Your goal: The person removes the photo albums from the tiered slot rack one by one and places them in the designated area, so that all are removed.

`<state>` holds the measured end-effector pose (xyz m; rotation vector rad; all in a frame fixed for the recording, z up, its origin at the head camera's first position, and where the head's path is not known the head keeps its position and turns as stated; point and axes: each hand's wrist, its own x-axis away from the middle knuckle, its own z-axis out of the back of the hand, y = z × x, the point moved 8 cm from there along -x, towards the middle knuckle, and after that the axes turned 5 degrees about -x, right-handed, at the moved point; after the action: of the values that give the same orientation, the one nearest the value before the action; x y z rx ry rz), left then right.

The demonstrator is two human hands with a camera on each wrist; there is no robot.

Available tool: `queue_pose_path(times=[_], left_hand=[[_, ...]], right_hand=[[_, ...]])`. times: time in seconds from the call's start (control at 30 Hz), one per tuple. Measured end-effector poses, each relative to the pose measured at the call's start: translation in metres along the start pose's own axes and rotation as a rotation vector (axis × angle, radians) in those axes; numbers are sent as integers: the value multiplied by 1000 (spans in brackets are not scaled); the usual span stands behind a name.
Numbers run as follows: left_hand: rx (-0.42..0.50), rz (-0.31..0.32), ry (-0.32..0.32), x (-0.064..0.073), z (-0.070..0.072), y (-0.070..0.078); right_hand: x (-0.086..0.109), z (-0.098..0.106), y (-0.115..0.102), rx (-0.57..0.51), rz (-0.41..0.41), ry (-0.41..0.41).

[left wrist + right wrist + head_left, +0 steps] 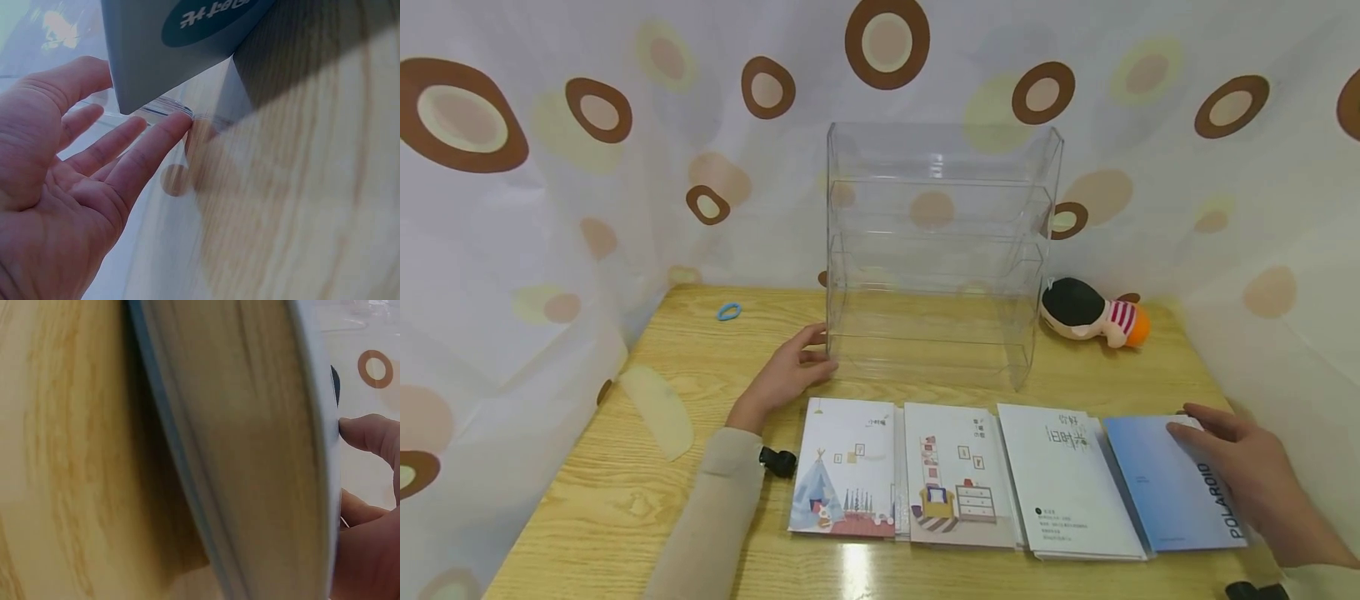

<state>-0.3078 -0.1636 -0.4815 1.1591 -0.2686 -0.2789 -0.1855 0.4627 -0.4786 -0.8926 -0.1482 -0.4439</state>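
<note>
A clear acrylic tiered rack (925, 358) stands upright at the middle back of the table. My left hand (786, 371) is at its lower left side, fingertips touching it, and the left wrist view shows the fingers (150, 147) spread and nearly straight. My right hand (1247, 471) grips the blue POLAROID book (1165, 487) at its right edge, the thumb on the cover. The right wrist view shows the book's thick page block (244, 456); the other fingers are mostly hidden. Left of it lie a pale-green-white book (1067, 475), a room-picture book (962, 467) and a tent-picture book (842, 475).
A soft doll (1097, 312) with black hair and a striped top lies right of the rack. A small blue ring (729, 312) sits at the back left of the wooden table (587, 500). Spotted white sheeting (722, 142) hangs around the table.
</note>
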Motion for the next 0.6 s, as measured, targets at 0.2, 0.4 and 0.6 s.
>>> queue_pose_path(times=[0.2,0.4,0.6], left_hand=[[-1,15,5,1,0,-1],[0,19,11,2,1,1],[-5,14,5,1,0,2]], right_hand=[[-4,-6,1,-12,-5,-39],[-6,-9,-1,-23,-32,-45],[-4,-12,1,-20,-61,-45]])
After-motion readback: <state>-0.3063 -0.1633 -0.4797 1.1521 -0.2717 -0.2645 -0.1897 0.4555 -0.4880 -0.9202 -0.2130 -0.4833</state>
